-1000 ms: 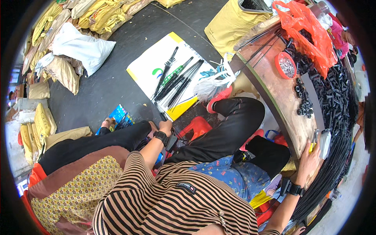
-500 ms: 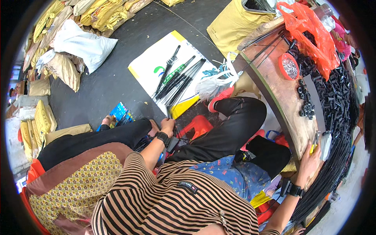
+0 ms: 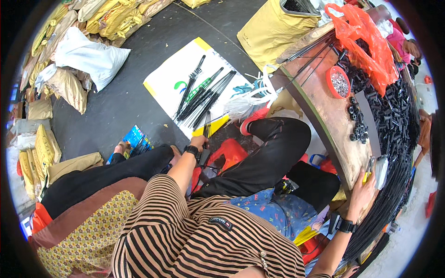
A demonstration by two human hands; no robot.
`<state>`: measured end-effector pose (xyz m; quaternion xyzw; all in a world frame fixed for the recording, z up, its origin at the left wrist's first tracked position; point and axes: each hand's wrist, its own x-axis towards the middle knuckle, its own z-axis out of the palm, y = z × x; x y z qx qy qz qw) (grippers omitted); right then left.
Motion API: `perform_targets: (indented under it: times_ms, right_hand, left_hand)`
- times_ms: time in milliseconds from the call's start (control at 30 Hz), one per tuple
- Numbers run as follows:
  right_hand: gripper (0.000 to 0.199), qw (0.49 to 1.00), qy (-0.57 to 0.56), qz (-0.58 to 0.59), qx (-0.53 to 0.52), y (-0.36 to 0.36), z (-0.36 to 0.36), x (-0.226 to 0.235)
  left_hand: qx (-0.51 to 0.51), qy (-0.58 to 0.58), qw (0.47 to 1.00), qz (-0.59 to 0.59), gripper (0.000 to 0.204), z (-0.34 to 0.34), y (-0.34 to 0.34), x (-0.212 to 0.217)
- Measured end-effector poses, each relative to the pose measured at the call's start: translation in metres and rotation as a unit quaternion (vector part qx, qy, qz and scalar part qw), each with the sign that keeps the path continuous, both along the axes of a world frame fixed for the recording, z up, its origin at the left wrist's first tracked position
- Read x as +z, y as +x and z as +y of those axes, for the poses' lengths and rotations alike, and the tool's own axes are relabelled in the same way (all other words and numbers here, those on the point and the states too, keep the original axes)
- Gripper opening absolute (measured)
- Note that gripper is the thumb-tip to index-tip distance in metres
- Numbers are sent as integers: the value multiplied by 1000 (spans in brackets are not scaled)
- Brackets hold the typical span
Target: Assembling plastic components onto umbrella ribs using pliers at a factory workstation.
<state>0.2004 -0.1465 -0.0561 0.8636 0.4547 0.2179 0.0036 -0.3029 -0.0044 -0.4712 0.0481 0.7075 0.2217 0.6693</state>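
My left hand [image 3: 200, 142] is closed at the near edge of a white sheet with yellow corners [image 3: 162, 69] on the floor. Thin black rods [image 3: 207, 124] stick up from its fingers. On the sheet lie more black rods [image 3: 204, 99] in a loose bundle, beside a separate cluster of black rods [image 3: 190, 83]. At the right, my right hand [image 3: 361, 194] rests at the wooden bench's edge, its fingers round small pliers with yellow handles [image 3: 367, 176]. Next to it is a clear plastic packet [image 3: 381, 171].
The curved wooden bench [image 3: 320, 97] carries a red bowl of small metal parts [image 3: 338, 82], black ring-shaped parts [image 3: 358, 123] and a heap of black pieces [image 3: 394, 111]. A red plastic bag [image 3: 366, 46] lies behind. Another person's dark-trousered leg [image 3: 106, 173] is at left. White sack [image 3: 92, 58] beyond.
The view has shifted slightly. Black rods now show clearly above my left hand, where they were hardly visible before. My right hand stays at the bench edge with the pliers.
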Motion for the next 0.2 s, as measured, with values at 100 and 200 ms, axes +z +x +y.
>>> perform_targets:
  times_ms: [100, 200]
  right_hand:
    - [50, 1000, -8, 1, -17, 1, -3, 2]
    - [52, 1000, -14, 11, -10, -3, 3, 3]
  left_hand:
    - [-28, 35, 998, 53, 11, 10, -11, -7]
    - [-59, 28, 996, 66, 29, 20, -37, -31]
